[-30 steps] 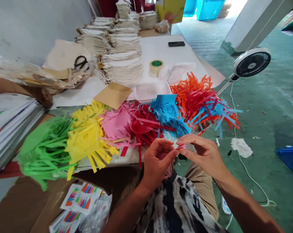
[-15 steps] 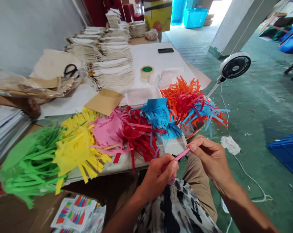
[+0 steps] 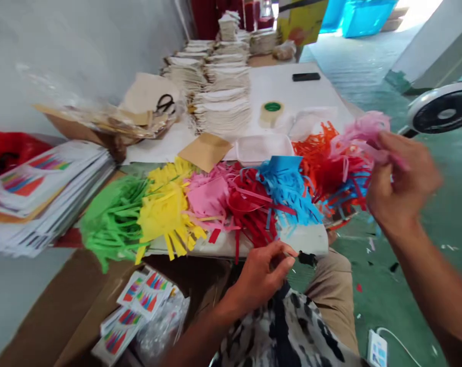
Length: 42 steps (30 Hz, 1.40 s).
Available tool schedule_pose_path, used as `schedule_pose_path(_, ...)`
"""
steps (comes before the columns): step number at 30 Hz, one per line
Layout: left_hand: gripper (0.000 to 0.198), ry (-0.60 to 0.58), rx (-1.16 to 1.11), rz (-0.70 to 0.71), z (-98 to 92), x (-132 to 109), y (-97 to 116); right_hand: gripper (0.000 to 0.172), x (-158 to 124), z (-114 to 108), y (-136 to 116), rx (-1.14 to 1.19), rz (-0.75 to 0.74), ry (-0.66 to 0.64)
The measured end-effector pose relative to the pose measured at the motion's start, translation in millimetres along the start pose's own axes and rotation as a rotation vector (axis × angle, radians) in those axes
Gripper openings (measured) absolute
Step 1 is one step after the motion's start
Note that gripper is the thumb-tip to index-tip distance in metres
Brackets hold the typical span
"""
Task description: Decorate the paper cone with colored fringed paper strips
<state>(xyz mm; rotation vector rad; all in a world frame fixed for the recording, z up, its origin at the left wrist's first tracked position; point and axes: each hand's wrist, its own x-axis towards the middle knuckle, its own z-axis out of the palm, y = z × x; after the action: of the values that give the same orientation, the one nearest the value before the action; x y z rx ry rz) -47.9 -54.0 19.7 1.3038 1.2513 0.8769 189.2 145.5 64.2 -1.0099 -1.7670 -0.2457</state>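
Observation:
My right hand, raised over the table's right end, is closed on a pink tissue-paper tassel whose fringe spreads to the left and is blurred. Below the front edge of the table, above my lap, my left hand has its fingers curled and thumb near the forefinger, with nothing showing in it. Fringed tissue bunches lie along the table: green, yellow, pink, dark red and blue. An orange bunch lies partly beneath the held tassel.
Behind stand stacks of off-white bundles, a tape roll, a plastic tray and a phone. Black scissors lie on wrapping at left. A fan stands at right. Printed packets sit in a box below.
My right hand has swung up and right, carrying the pink tassel away from my left hand; both were on its twisted strip before. The view has turned left.

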Motion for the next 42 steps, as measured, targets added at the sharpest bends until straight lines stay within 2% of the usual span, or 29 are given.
schedule_pose_path(2, 0.023, 0.047, 0.037, 0.055, -13.9, -10.0, -0.4, 0.042, -8.6, 18.1, 11.6, -0.103, -0.197, -0.202)
schedule_pose_path(4, 0.021, 0.132, 0.116, 0.151, -33.7, -19.8, -3.2, 0.046, -23.7, 30.6, 15.6, -0.188, -0.319, -0.408)
schedule_pose_path(6, 0.019, 0.291, 0.252, 0.236, -60.3, -27.8, -8.9, 0.044, -35.9, 36.7, 11.2, -0.264, -0.403, -0.489)
schedule_pose_path(8, 0.017, 0.490, 0.439, 0.287, -91.8, -32.3, -16.1, 0.035, -38.2, 39.5, -3.5, -0.288, -0.438, -0.454)
schedule_pose_path(11, 0.015, 0.728, 0.756, 0.308, -137.1, -30.2, -26.0, 0.025, -23.0, 50.3, -48.4, -0.154, -0.420, -0.419)
schedule_pose_path(13, 0.016, 0.850, 0.961, 0.208, -158.7, -23.2, -31.0, 0.020, -7.8, 69.6, -89.9, -0.003, -0.412, -0.467)
schedule_pose_path(15, 0.018, 0.963, 1.094, 0.057, -171.3, -13.4, -34.9, 0.020, 4.7, 99.4, -132.7, 0.155, -0.429, -0.484)
schedule_pose_path(18, 0.022, 1.077, 1.086, -0.087, -178.5, 2.9, -38.8, 0.020, 12.9, 151.8, -182.8, 0.186, -0.484, -0.711)
schedule_pose_path(21, 0.025, 1.089, 0.986, -0.139, -181.6, 17.5, -40.9, 0.018, 11.6, 192.8, -205.6, 0.164, -0.496, -0.925)
schedule_pose_path(23, 0.024, 1.070, 0.917, -0.159, -184.0, 24.2, -42.2, 0.014, 9.4, 207.4, -207.4, 0.181, -0.462, -1.013)
schedule_pose_path(25, 0.021, 1.052, 0.846, -0.169, -186.3, 27.5, -43.8, 0.008, 8.1, 212.3, -203.2, 0.229, -0.402, -1.028)
schedule_pose_path(28, 0.014, 1.061, 0.781, -0.145, -187.5, 27.1, -45.6, 0.001, 8.1, 208.7, -195.3, 0.314, -0.345, -0.993)
schedule_pose_path(31, 0.010, 1.087, 0.764, -0.058, -185.5, 22.5, -43.3, 0.002, 8.3, 201.3, -193.0, 0.358, -0.340, -0.963)
schedule_pose_path(36, 0.006, 1.102, 0.691, 0.127, -181.1, 9.2, -29.4, 0.030, 6.4, 189.0, -198.4, 0.380, -0.376, -0.874)
schedule_pose_path(39, 0.010, 1.040, 0.555, 0.180, -182.2, -0.1, -18.5, 0.042, 6.2, 182.1, -201.9, 0.453, -0.404, -0.831)
schedule_pose_path(42, 0.014, 0.932, 0.305, 0.151, -187.5, -6.0, -7.9, 0.035, 9.5, 176.2, -205.8, 0.535, -0.421, -0.795)
